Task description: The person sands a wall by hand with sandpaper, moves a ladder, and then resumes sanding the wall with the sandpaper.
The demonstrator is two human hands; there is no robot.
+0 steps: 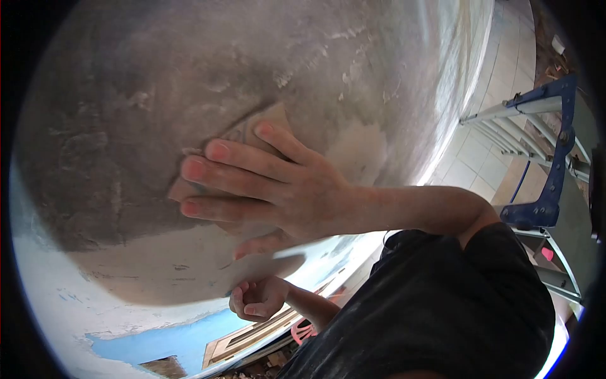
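My right hand (284, 183) lies with its fingers stretched over a folded piece of sandpaper (276, 115), pressing it against the wall (151, 107). Brownish corners of the sheet stick out past the fingertips; most of it is hidden under the hand. The wall under it is grey and rough, with scuffed pale marks and a smoother light patch. Lower down, my left hand (260, 299) is loosely curled close to the wall, and I see nothing in its fingers.
A folding ladder (549, 158) with blue joint plates stands on the right, over pale floor tiles (473, 151). Light blue paint (151, 338) and a wooden frame (221, 350) show at the lower left. A pink chair (303, 331) stands behind my left arm.
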